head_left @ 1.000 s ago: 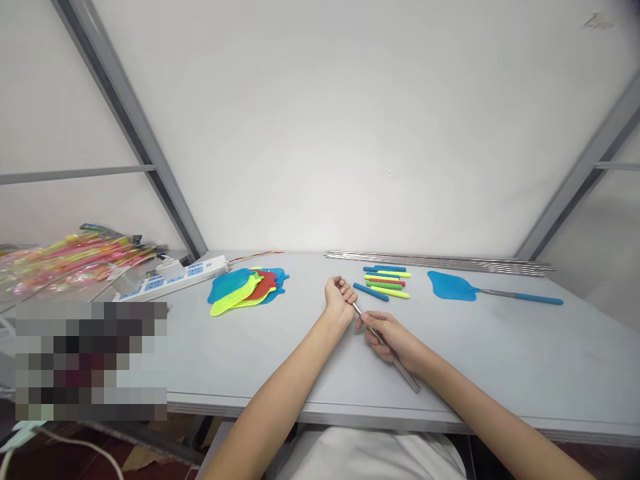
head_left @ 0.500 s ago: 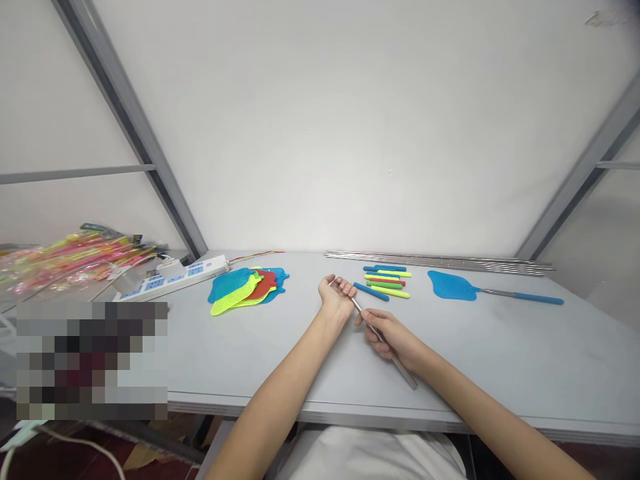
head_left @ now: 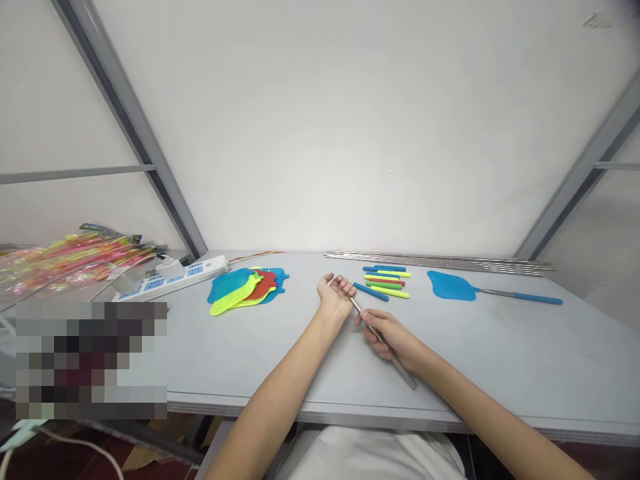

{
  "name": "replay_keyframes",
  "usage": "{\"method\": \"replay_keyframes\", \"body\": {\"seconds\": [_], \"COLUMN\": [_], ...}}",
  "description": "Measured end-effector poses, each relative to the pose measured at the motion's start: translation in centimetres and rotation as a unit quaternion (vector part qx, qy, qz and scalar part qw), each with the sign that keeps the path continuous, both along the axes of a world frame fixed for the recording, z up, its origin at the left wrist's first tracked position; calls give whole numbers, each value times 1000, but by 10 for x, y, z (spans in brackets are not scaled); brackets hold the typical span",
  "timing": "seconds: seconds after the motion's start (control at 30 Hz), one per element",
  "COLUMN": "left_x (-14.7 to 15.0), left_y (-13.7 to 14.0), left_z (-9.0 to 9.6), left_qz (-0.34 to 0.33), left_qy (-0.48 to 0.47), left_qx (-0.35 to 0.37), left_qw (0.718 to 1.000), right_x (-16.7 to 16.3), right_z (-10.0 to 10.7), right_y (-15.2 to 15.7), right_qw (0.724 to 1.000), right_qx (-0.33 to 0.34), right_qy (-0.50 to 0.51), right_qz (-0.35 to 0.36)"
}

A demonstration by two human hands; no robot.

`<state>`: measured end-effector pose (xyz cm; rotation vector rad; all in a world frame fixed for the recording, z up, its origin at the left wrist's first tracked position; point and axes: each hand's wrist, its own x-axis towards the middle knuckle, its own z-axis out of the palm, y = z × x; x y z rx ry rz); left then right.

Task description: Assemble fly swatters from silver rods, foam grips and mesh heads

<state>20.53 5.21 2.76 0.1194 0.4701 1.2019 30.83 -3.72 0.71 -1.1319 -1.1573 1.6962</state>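
A slim metal tube (head_left: pixel 404 373) slants between my two hands above the table. My left hand (head_left: pixel 336 297) has its fingers curled round the tube's far end, palm side up. Lower down, my right hand (head_left: pixel 387 333) is wrapped round the middle of the tube, and its near end sticks out below the wrist. Just beyond my hands lies a blue handle sleeve (head_left: pixel 371 292), beside a group of blue, yellow, green and red handle sleeves (head_left: pixel 385 285). To the right rests a blue fly swatter (head_left: pixel 453 285) with a metal shaft and blue handle.
On the left is a pile of blue, yellow and red swatter heads (head_left: pixel 240 290). A white power strip (head_left: pixel 175 280) and bagged colourful items (head_left: pixel 75 257) are farther left. Long thin metal rods (head_left: pixel 440 261) lie along the wall at the back of the grey table (head_left: pixel 225 373).
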Motion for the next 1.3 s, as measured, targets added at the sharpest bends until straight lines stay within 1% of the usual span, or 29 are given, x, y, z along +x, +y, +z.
{"method": "replay_keyframes", "body": {"seconds": [0.27, 0.33, 0.37, 0.4, 0.47, 0.53, 0.6, 0.63, 0.67, 0.7, 0.73, 0.77, 0.8, 0.83, 0.87, 0.9, 0.97, 1.0, 1.03, 1.07, 1.13, 1.2, 1.23, 1.3], "left_x": [2, 2, 3, 3, 5, 7, 9, 10, 11, 12, 12, 13, 13, 13, 13, 14, 14, 14, 14, 14, 13, 11, 10, 6], "left_y": [-1, -3, -3, -4, -6, -9, -13, -15, -18, -20, -22, -24, -26, -27, -28, -29, -29, -29, -29, -29, -27, -25, -23, -18], "left_z": [3, 4, 5, 6, 6, 6, 6, 7, 8, 8, 9, 9, 9, 8, 6, 3, -4, -8, -11, -14, -17, -19, -19, -18], "left_qz": [0, -7, -14, -22, -37, -37, -14, 20, 66, 117, 162, 189, 195, 180, 156, 128, 70, 42, 22, 10, 7, 8, 2, -21], "left_qy": [31, 67, 108, 162, 274, 351, 383, 418, 470, 532, 593, 643, 679, 701, 716, 726, 738, 740, 741, 741, 740, 730, 721, 695], "left_qx": [3, 9, 20, 37, 75, 104, 116, 142, 187, 247, 313, 377, 429, 467, 495, 519, 552, 564, 570, 571, 565, 558, 555, 548], "left_qw": [1000, 998, 994, 986, 958, 930, 916, 897, 860, 801, 724, 640, 563, 508, 467, 433, 382, 364, 354, 352, 365, 395, 415, 465], "right_x": [0, -1, 0, 0, 4, 10, 18, 22, 26, 29, 32, 35, 37, 39, 40, 42, 46, 49, 52, 55, 63, 70, 74, 78], "right_z": [-1, -2, -2, -2, 0, 3, 6, 8, 9, 10, 10, 10, 10, 10, 10, 10, 9, 9, 9, 8, 9, 10, 10, 12], "right_y": [1, 2, 2, 3, 5, 8, 11, 13, 14, 16, 17, 18, 19, 20, 21, 22, 24, 25, 27, 28, 30, 31, 31, 32], "right_qw": [1000, 1000, 1000, 1000, 999, 999, 998, 998, 997, 996, 995, 994, 992, 990, 987, 984, 978, 976, 974, 972, 970, 969, 968, 966], "right_qx": [-1, 0, 2, 4, 9, 17, 28, 30, 31, 32, 32, 33, 33, 34, 35, 37, 44, 47, 48, 46, 38, 29, 26, 24], "right_qy": [-4, -7, -9, -10, -15, -22, -31, -39, -50, -64, -81, -99, -119, -139, -158, -176, -203, -214, -223, -230, -239, -242, -242, -242], "right_qz": [-12, -17, -20, -23, -28, -34, -43, -49, -53, -54, -51, -42, -27, -9, 7, 18, 22, 19, 17, 20, 35, 53, 63, 83]}}
